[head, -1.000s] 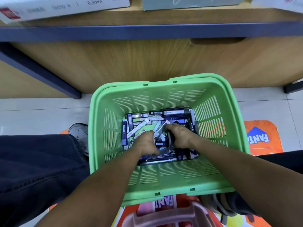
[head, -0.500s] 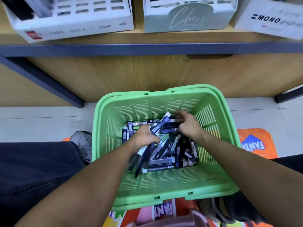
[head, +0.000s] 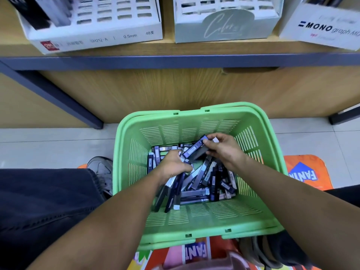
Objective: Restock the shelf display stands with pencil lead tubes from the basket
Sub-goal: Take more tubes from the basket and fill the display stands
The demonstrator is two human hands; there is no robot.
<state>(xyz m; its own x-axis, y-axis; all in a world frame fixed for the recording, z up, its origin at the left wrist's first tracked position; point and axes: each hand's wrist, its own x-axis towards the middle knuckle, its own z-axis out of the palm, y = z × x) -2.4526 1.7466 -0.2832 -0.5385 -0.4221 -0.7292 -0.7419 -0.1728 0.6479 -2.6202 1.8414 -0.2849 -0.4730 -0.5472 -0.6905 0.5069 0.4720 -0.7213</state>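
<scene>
A green plastic basket point(head: 259, 227) stands on the floor below the shelf, with a heap of dark pencil lead tubes point(head: 210, 184) in its bottom. My left hand point(head: 172, 168) grips a bundle of several tubes that hangs down past its palm. My right hand point(head: 224, 148) pinches the upper end of a blue-labelled tube point(head: 194, 151) lifted above the heap, its lower end by my left hand. On the shelf above stand a white slotted display stand point(head: 109, 34), a pale green slotted stand point(head: 226, 26) and a white MONO box point(head: 323, 30).
The shelf's dark blue front edge point(head: 175, 60) runs across above the basket, with a wooden panel below it. My dark trouser leg point(head: 44, 201) and grey shoe point(head: 102, 168) lie left of the basket. A colourful mat point(head: 303, 174) lies under it.
Both hands rose from deep in the heap. My left hand has closed around a bundle of tubes, and my right hand has picked one tube up. The view tilted up toward the shelf.
</scene>
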